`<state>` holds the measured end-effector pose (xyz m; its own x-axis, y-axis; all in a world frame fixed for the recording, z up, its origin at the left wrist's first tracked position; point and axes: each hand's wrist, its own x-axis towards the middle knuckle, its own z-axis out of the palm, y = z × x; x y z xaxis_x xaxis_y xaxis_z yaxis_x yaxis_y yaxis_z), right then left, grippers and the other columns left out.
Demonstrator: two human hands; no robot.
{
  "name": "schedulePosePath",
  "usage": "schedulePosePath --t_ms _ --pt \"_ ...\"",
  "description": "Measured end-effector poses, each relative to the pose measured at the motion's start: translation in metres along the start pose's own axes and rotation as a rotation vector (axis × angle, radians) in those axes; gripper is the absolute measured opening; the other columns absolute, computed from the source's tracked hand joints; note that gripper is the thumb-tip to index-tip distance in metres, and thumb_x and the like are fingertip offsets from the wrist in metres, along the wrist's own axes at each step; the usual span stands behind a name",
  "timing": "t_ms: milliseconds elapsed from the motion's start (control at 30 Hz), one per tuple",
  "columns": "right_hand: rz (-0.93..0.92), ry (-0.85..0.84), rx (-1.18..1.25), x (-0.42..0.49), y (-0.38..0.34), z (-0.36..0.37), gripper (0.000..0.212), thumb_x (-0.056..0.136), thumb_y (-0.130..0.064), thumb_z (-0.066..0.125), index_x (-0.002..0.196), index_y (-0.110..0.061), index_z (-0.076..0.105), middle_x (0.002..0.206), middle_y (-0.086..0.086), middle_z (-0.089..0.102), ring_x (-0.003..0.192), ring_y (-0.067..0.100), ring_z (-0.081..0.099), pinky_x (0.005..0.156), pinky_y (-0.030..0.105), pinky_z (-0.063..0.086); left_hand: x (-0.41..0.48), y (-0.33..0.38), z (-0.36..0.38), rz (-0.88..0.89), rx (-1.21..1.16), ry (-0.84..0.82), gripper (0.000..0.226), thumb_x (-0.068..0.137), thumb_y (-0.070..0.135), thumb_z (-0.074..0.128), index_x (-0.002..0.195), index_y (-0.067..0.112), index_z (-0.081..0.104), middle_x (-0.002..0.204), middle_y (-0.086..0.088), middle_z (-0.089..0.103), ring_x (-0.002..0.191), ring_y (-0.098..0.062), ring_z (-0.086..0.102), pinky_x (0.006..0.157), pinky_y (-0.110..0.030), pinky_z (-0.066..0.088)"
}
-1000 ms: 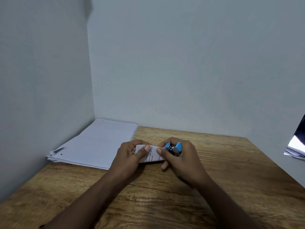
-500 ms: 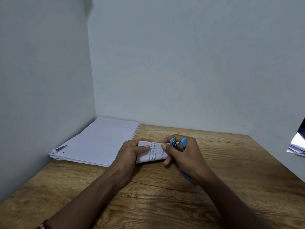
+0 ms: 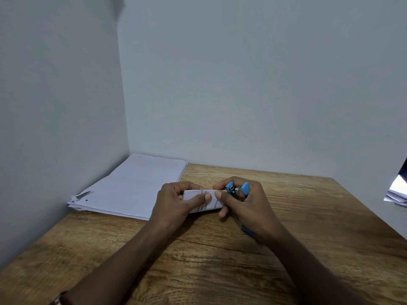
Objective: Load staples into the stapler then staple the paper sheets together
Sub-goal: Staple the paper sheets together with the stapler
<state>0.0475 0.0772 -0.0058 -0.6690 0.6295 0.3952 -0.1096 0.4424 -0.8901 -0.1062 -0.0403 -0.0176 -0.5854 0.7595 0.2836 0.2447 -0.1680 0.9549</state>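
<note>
Both hands meet over the middle of the wooden table (image 3: 220, 260). My left hand (image 3: 176, 203) pinches the left part of a small folded white paper with printed text (image 3: 198, 198). My right hand (image 3: 246, 203) holds a small blue stapler (image 3: 236, 189) and also pinches the paper's right end with its thumb. The stapler's blue jaws stick up above my right fingers, with the paper's right edge at them. Whether the jaws are pressed together is hidden. A blue object (image 3: 248, 232) shows under my right wrist.
A stack of white paper sheets (image 3: 132, 186) lies in the far left corner against the walls. More papers (image 3: 396, 192) show at the right frame edge, beyond the table's right side. Grey walls close off the left and the back.
The folded paper has turned slightly and my thumbs have shifted closer together on it. The stapler stays in my right hand at the paper's right end. The view has tilted a little.
</note>
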Motion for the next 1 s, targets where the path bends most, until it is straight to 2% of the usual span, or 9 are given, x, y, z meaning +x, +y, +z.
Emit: schedulePosePath --t_ms 167,300,367,433,533,667,767,867,1000 --pt "-0.021 0.019 -0.008 0.001 0.000 0.002 0.007 0.092 -0.012 0.073 0.099 -0.013 0.074 0.063 0.008 0.074 0.058 0.025 0.073 0.061 0.043 0.063 0.000 0.000 0.000 0.028 0.080 0.013 0.012 0.082 0.032 0.083 0.086 0.021 0.081 0.084 -0.001 0.079 0.085 -0.024 0.073 0.074 -0.050 0.061" --pt "-0.058 0.075 -0.068 0.001 0.000 -0.001 0.006 0.091 -0.011 0.073 0.095 -0.014 0.074 0.072 0.008 0.076 0.066 0.024 0.076 0.067 0.051 0.065 -0.006 -0.001 0.002 0.296 0.403 0.201 0.021 0.092 0.048 0.066 0.106 0.034 0.074 0.104 0.018 0.069 0.099 -0.003 0.061 0.077 -0.029 0.052" --pt "-0.082 0.128 -0.126 0.002 0.001 -0.001 0.006 0.090 -0.012 0.074 0.094 -0.016 0.075 0.080 0.005 0.078 0.074 0.021 0.076 0.072 0.053 0.063 -0.007 0.002 -0.001 0.388 0.437 0.359 0.029 0.095 0.055 0.052 0.093 0.030 0.069 0.095 0.015 0.067 0.092 -0.007 0.061 0.071 -0.029 0.047" --pt "-0.113 0.180 -0.223 0.002 0.002 0.000 0.007 0.090 -0.015 0.074 0.094 -0.020 0.076 0.085 -0.001 0.078 0.079 0.018 0.075 0.073 0.051 0.062 -0.005 0.001 -0.007 0.402 0.396 0.452 0.047 0.097 0.056 0.045 0.068 0.023 0.060 0.068 0.006 0.064 0.069 -0.010 0.060 0.060 -0.032 0.043" --pt "-0.139 0.231 -0.317 0.001 0.001 0.001 0.006 0.090 -0.022 0.074 0.095 -0.026 0.076 0.086 -0.005 0.077 0.080 0.013 0.072 0.073 0.045 0.061 -0.007 -0.001 -0.004 0.202 0.260 0.257 0.073 0.097 0.065 0.042 0.050 0.013 0.062 0.043 -0.001 0.059 0.041 -0.012 0.055 0.049 -0.028 0.041" --pt "-0.194 0.206 -0.316 -0.001 -0.001 0.003 0.008 0.090 -0.020 0.075 0.094 -0.027 0.076 0.090 -0.006 0.074 0.082 0.009 0.070 0.072 0.034 0.058 -0.006 0.000 0.008 -0.278 -0.052 -0.238 0.072 0.090 0.071 0.050 0.085 0.006 0.079 0.073 -0.015 0.075 0.047 -0.019 0.060 0.041 -0.023 0.037" --pt "-0.211 0.135 -0.330 -0.003 -0.003 0.004 0.009 0.089 -0.017 0.075 0.096 -0.023 0.077 0.090 -0.008 0.076 0.085 0.010 0.071 0.075 0.040 0.059 -0.001 -0.001 0.007 -0.311 -0.172 -0.208 0.050 0.085 0.054 0.070 0.104 0.009 0.078 0.085 -0.013 0.078 0.053 -0.016 0.063 0.043 -0.023 0.039" --pt "-0.238 0.068 -0.374 -0.004 -0.004 0.006 0.011 0.089 -0.014 0.075 0.097 -0.021 0.077 0.092 -0.009 0.077 0.088 0.010 0.071 0.079 0.043 0.058 0.000 0.000 0.003 -0.388 -0.342 -0.161 0.035 0.085 0.032 0.076 0.108 0.006 0.078 0.088 -0.009 0.078 0.055 -0.011 0.062 0.046 -0.022 0.044" --pt "-0.325 0.052 -0.432 -0.003 -0.002 0.008 0.009 0.089 -0.017 0.076 0.097 -0.020 0.074 0.106 -0.010 0.074 0.102 0.004 0.067 0.084 0.026 0.054 0.000 0.003 0.006 -0.422 -0.442 -0.072 0.028 0.088 0.016 0.074 0.109 -0.002 0.074 0.088 -0.011 0.080 0.051 -0.009 0.062 0.044 -0.021 0.049"
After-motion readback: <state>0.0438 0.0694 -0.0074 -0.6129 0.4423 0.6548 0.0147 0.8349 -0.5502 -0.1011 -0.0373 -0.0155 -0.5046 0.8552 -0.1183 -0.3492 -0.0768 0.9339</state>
